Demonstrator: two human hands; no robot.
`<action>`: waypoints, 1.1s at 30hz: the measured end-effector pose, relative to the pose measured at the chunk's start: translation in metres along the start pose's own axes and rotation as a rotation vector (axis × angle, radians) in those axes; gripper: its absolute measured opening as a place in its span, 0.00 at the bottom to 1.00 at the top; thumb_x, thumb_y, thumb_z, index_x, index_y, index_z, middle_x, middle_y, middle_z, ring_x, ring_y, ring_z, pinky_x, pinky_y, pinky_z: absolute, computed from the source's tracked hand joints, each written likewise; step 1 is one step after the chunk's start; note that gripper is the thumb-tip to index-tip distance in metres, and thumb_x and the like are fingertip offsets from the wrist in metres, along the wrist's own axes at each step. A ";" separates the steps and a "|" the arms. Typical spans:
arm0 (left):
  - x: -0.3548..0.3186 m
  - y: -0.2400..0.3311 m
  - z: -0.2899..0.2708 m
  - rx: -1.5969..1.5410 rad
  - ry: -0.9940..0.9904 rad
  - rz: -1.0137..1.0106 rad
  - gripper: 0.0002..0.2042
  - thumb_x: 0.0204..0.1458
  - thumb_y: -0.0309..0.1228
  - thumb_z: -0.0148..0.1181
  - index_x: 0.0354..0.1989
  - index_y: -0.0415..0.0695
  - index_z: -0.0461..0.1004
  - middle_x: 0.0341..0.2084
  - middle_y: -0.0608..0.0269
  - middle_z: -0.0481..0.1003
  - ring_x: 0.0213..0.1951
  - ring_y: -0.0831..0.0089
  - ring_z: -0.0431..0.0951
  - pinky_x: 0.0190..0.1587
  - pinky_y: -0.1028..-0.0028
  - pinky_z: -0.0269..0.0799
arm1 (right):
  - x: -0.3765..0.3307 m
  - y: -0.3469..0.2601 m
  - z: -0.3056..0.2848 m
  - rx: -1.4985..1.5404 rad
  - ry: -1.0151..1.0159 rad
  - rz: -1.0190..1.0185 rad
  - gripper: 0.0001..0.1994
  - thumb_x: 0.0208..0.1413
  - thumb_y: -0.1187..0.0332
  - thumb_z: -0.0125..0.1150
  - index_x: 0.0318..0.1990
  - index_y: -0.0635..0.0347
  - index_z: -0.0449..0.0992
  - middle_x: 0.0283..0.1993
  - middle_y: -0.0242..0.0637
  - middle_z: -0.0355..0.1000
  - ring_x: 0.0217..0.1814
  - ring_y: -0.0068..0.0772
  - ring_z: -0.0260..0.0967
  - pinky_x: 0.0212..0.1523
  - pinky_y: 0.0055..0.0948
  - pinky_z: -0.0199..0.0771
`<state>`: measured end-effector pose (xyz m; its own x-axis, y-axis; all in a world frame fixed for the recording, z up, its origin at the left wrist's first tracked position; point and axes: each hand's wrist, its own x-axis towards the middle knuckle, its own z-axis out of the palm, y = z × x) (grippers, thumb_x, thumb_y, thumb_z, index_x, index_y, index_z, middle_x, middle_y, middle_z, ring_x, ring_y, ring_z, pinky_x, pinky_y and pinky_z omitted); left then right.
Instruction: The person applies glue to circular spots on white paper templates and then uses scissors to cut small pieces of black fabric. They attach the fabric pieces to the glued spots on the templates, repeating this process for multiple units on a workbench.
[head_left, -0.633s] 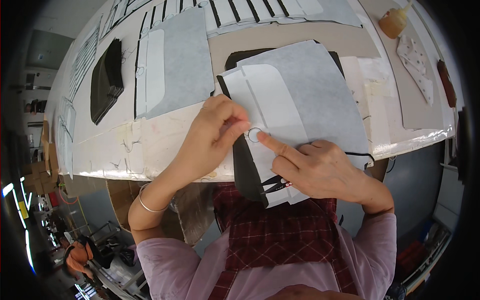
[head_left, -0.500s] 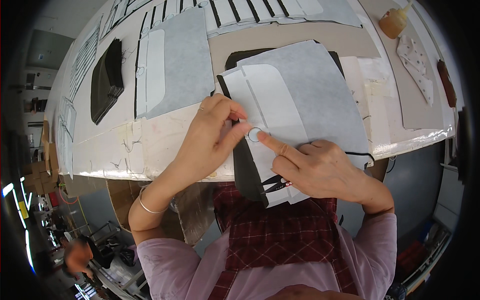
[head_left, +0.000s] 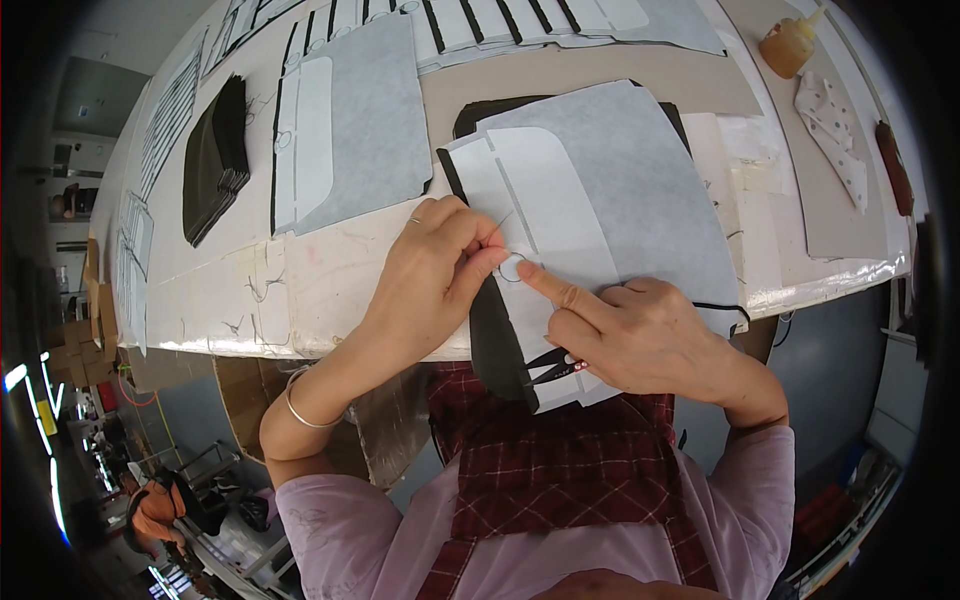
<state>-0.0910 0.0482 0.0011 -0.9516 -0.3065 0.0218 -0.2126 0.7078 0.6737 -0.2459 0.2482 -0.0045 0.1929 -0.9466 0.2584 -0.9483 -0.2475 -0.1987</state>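
Note:
A light grey fabric panel (head_left: 660, 190) lies before me, with a paler strip (head_left: 570, 200) and a dark edging along its left side. Near that edge is a small round white patch (head_left: 513, 267) with a dark outline. My left hand (head_left: 425, 265) pinches thumb and forefinger together at the patch's left; what is between the fingertips is too small to make out. The forefinger of my right hand (head_left: 645, 335) presses on the patch. Its other fingers curl around small pointed snips (head_left: 556, 372), blades pointing left. Dark fabric pieces (head_left: 487, 340) lie beneath the panel.
Left on the white table (head_left: 220, 300) are a stack of dark fabric pieces (head_left: 215, 165) and another grey panel (head_left: 375, 130). More panels (head_left: 500, 25) lie along the back. A yellowish bottle (head_left: 787, 47) and dotted cloth (head_left: 832, 135) are at the far right.
My left hand has shifted slightly right, its fingertips drawn closer together beside the round patch. The right forefinger stays on the patch, and the snips remain in that hand.

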 end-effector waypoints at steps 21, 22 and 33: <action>-0.044 -0.006 -0.031 0.100 0.139 -0.204 0.07 0.54 0.26 0.66 0.36 0.39 0.73 0.31 0.65 0.73 0.34 0.74 0.71 0.36 0.75 0.64 | 0.000 0.001 0.000 0.004 0.025 -0.001 0.07 0.49 0.65 0.61 0.28 0.54 0.70 0.65 0.42 0.73 0.18 0.16 0.67 0.19 0.18 0.68; -0.043 -0.005 -0.029 0.148 0.193 -0.174 0.07 0.54 0.26 0.66 0.36 0.39 0.74 0.32 0.64 0.74 0.35 0.73 0.71 0.36 0.75 0.64 | 0.000 0.000 0.001 0.003 0.032 -0.001 0.07 0.49 0.65 0.61 0.27 0.54 0.70 0.65 0.42 0.73 0.18 0.16 0.67 0.19 0.18 0.68; -0.005 -0.005 -0.010 -0.051 0.037 0.000 0.07 0.51 0.26 0.69 0.34 0.39 0.77 0.29 0.58 0.73 0.37 0.58 0.73 0.40 0.64 0.70 | 0.001 -0.001 0.004 -0.014 0.047 0.007 0.07 0.48 0.67 0.61 0.26 0.53 0.69 0.63 0.41 0.74 0.16 0.16 0.66 0.19 0.18 0.67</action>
<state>-0.0832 0.0394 0.0051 -0.9426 -0.3306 0.0477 -0.2006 0.6747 0.7103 -0.2441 0.2470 -0.0077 0.1750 -0.9374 0.3011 -0.9531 -0.2380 -0.1871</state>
